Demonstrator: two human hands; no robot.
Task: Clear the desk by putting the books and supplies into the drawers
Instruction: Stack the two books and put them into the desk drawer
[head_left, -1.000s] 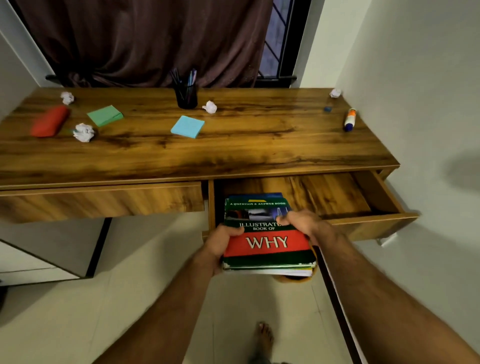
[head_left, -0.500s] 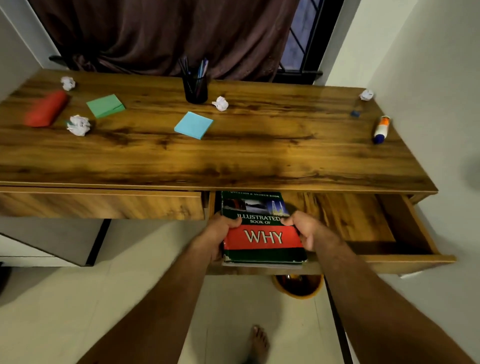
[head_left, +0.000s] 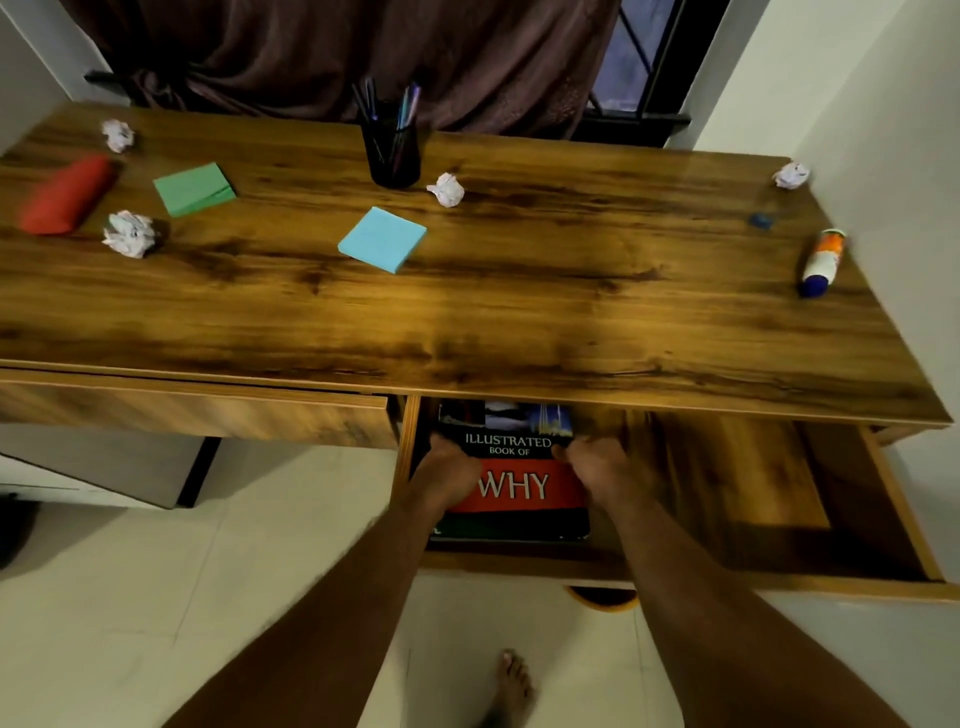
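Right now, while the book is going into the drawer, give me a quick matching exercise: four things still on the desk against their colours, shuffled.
Things:
1. pencil pouch
2. sticky pad nearest the pen holder
3. sticky pad beside the pouch
4. paper ball right of the pen holder

Colours:
A. green
B. white
C. red
D. light blue

Pairs: 1-C, 2-D, 3-A, 4-B
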